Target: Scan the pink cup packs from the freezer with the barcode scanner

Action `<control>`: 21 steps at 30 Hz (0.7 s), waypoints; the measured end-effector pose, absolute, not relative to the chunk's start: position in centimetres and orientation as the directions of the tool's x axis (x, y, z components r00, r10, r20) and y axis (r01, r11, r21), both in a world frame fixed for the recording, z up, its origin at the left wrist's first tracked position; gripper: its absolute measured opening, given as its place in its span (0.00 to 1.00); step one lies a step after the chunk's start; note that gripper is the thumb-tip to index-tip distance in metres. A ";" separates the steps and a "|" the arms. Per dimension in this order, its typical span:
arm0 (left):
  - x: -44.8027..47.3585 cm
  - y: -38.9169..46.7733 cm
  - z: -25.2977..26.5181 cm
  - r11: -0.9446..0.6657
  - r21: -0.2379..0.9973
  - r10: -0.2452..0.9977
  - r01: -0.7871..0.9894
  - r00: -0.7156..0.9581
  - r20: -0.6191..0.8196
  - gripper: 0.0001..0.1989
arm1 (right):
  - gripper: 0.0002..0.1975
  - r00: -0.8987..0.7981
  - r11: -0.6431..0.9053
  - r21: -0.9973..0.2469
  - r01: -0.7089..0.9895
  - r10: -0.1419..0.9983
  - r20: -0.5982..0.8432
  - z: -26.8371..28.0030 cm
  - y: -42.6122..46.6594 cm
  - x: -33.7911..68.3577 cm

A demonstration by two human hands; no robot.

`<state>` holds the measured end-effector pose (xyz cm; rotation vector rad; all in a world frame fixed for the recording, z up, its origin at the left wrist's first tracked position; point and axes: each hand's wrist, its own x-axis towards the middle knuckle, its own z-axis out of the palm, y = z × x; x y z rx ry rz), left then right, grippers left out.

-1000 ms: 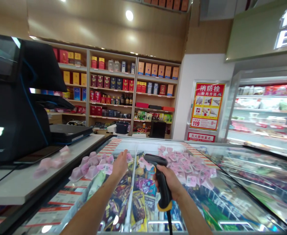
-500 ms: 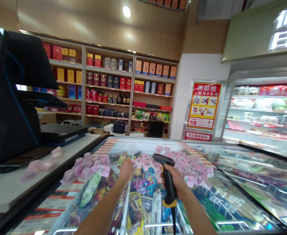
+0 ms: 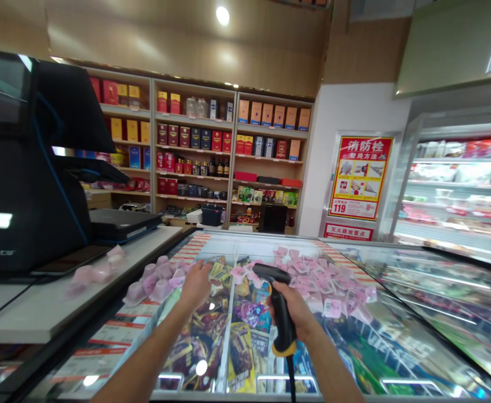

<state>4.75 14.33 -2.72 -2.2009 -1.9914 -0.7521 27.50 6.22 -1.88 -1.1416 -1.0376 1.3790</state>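
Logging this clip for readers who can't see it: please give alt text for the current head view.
A person's right hand holds a black barcode scanner over a glass-topped freezer, while the left hand is beside a cluster of small pink cups. A larger pink pile lies at right, and shelves of boxed goods stand behind.

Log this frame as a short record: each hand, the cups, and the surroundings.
Left cups: pink, translucent plastic, piled
Right cups: pink, labelled plastic, larger spread
Counter cups: pink, on the white, flat counter
Surface: flat, clear glass case top, colourful packages visible beneath
Left hand: beside left cups; whether it holds anything is unclear
Right hand: grips a black, pistol-shaped handheld scanner with yellow trim
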 end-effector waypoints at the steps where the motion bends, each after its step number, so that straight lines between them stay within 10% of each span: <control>1: 3.7 14.1 -2.6 -0.138 0.250 0.917 0.958 0.029 0.398 0.17 | 0.20 -0.033 -0.106 -0.979 -0.175 0.994 -0.102 -1.8 6.2 27.2; 10: 1.4 13.4 -2.4 -0.094 0.274 0.949 0.957 0.002 0.316 0.10 | 0.20 -0.035 -0.106 -0.982 -0.154 0.994 -0.102 -1.2 5.7 26.4; 21: 2.9 16.7 -2.7 0.024 0.696 0.955 0.717 -0.222 0.196 0.15 | 0.20 -0.077 -0.102 -0.984 -0.148 0.993 -0.091 -0.2 5.1 25.7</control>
